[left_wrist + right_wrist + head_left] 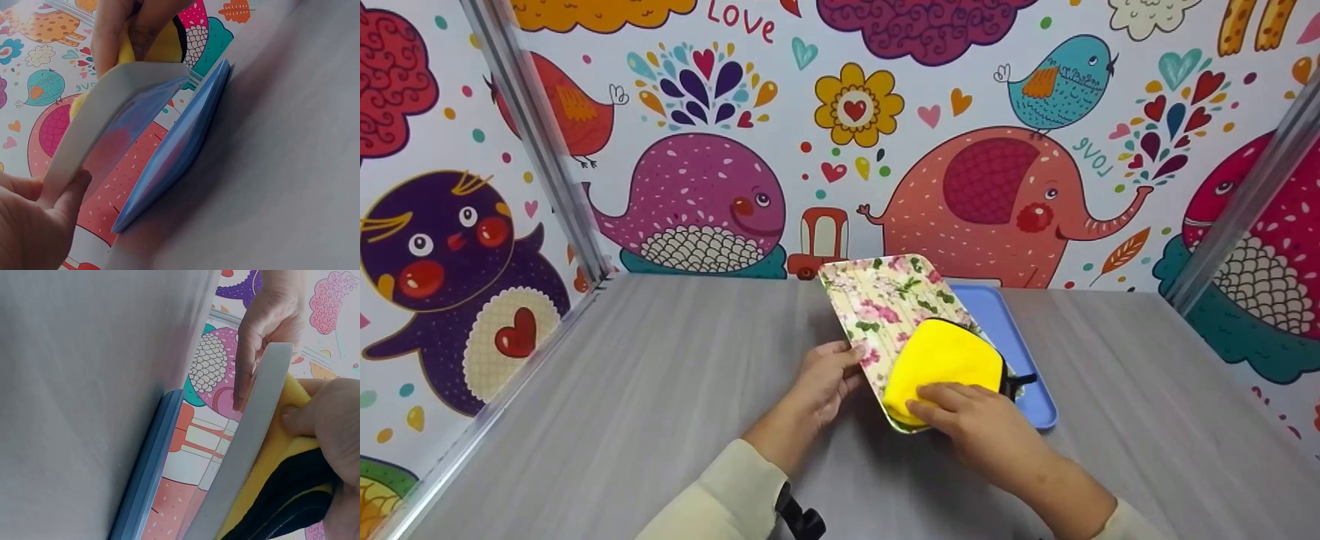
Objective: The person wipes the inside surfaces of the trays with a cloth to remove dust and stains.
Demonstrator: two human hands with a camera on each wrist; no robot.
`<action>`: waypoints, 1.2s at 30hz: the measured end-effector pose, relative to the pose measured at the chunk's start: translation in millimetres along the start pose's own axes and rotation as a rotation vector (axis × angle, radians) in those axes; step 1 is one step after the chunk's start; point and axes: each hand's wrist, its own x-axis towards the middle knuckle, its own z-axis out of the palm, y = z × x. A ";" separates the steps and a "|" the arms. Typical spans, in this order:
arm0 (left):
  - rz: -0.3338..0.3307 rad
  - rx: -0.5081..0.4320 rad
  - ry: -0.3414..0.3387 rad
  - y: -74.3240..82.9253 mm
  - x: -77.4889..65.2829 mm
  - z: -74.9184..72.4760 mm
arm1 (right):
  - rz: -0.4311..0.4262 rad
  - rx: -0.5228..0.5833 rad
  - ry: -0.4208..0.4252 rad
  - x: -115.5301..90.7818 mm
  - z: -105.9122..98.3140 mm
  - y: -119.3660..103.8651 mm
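A floral tray [877, 307] with pink blossoms is held tilted above the table in the head view. My left hand [825, 379] grips its left edge, thumb and fingers on either side of the rim. Over the tray's near end lies a yellow cloth [952, 360] with black trim and a dark loop. My right hand [982, 427] holds this cloth against the tray's face, its thumb on the yellow fabric in the right wrist view. Beneath and to the right, a blue tray [1012, 345] rests on the table, partly hidden by the floral one.
The grey wood-grain table [660, 390] spreads around the hands. Behind it stands a wall [840, 180] printed with cartoon animals. Metal posts [540, 135] rise at the back corners, and a metal rail [472, 442] runs along the table's left side.
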 end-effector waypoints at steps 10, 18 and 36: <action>0.003 0.019 -0.033 -3.1 -3.8 4.9 | -0.018 0.050 -0.033 2.7 -2.8 1.0; 0.022 0.022 -0.066 -8.7 -4.5 7.2 | -0.020 0.137 -0.144 7.2 -6.2 6.2; 0.029 0.031 -0.090 -12.8 -8.9 14.7 | -0.008 0.018 -0.221 32.4 -11.5 14.9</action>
